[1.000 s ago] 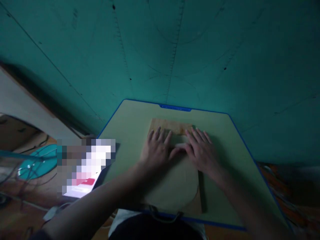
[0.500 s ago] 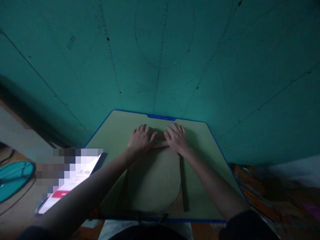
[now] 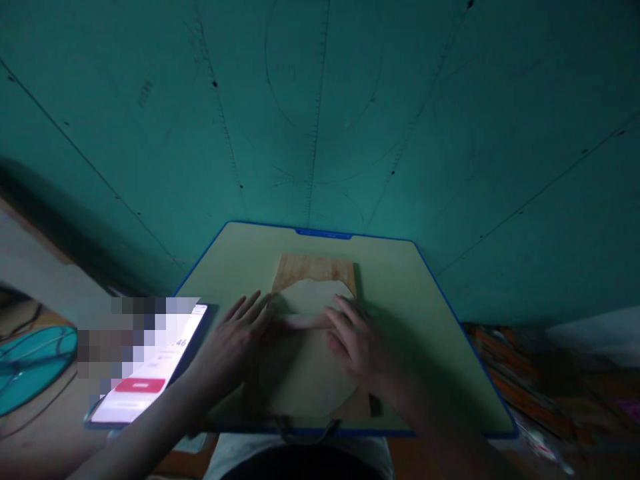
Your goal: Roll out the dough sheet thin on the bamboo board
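Observation:
A thin, pale rolling pin (image 3: 304,321) lies crosswise on a wide, flat sheet of dough (image 3: 305,373). My left hand (image 3: 247,322) rests over the pin's left end, its fingers stretched forward and apart. Over the right end lies my right hand (image 3: 353,333), fingers extended and slightly spread, somewhat blurred. Both palms touch the pin from above without fingers wrapped round it; its ends are hidden under them. Beneath the dough is a wooden board (image 3: 315,265), showing bare at the far end and near right corner.
The board sits on a pale folding table (image 3: 400,267) with a blue rim, against a green wall (image 3: 320,167). A lit phone (image 3: 150,380) leans at the table's left, close to my left forearm. A teal round object (image 3: 35,367) lies farther left.
Both hands have come back toward my body with the rolling pin, from the dough's far edge to nearer its middle. The far part of the dough and board is now uncovered.

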